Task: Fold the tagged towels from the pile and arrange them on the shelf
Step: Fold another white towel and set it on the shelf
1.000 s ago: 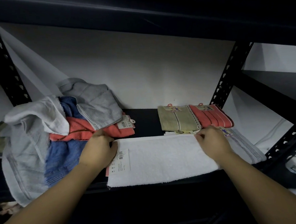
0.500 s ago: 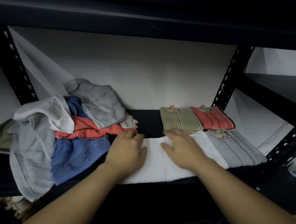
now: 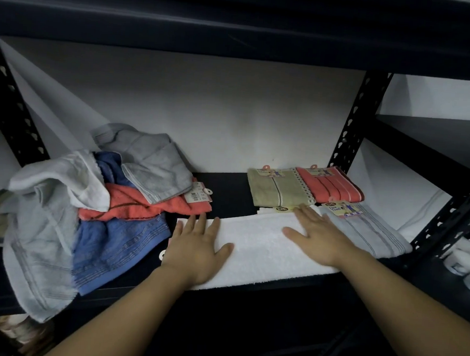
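Three folded, tagged towels sit far right on the shelf (image 3: 227, 185): beige towel (image 3: 279, 190), coral towel (image 3: 329, 185), grey striped towel (image 3: 369, 231). White towel (image 3: 262, 249) lies flat at the near edge, mid-fold. Left hand (image 3: 195, 247) and right hand (image 3: 320, 236) press on it, fingers straight and spread. Pile (image 3: 87, 203) at left holds several unfolded towels; most work remains, by my estimate.

A white wall (image 3: 205, 114) stands behind the rack. Black perforated uprights rise at the left (image 3: 10, 112) and right (image 3: 351, 124). A dark beam (image 3: 239, 19) runs overhead. White tubs (image 3: 469, 266) sit at the far right, and a brown bundle (image 3: 14, 332), too dim to identify, lies at lower left.
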